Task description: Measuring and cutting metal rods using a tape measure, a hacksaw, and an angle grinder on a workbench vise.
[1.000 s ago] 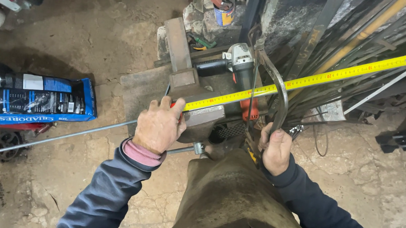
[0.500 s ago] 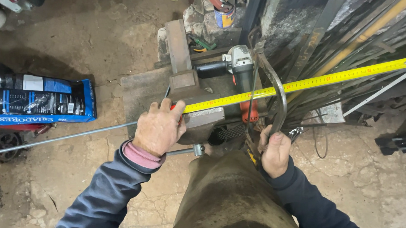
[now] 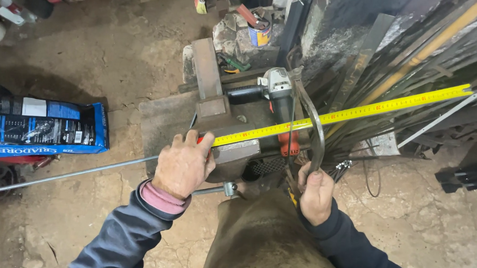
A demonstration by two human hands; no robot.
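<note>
L hand [image 3: 182,163]: fingers clenched on tape measure [image 3: 336,116] case, atop vise [image 3: 217,122]. Tape runs right, unsupported over metal bars [image 3: 413,61]. R hand [image 3: 315,196]: fingers clenched round curved steel strip [image 3: 314,126]. Grinder [image 3: 275,93] behind. Risk: long tape may sag/buckle, throw reading off; strip could slip.

Our left hand [image 3: 182,165] has crept slightly toward 1 o'clock along the yellow tape measure [image 3: 346,114], whose far tip has drifted a touch toward 9 o'clock. Our right hand [image 3: 315,195] has edged barely toward 12 o'clock.
</note>
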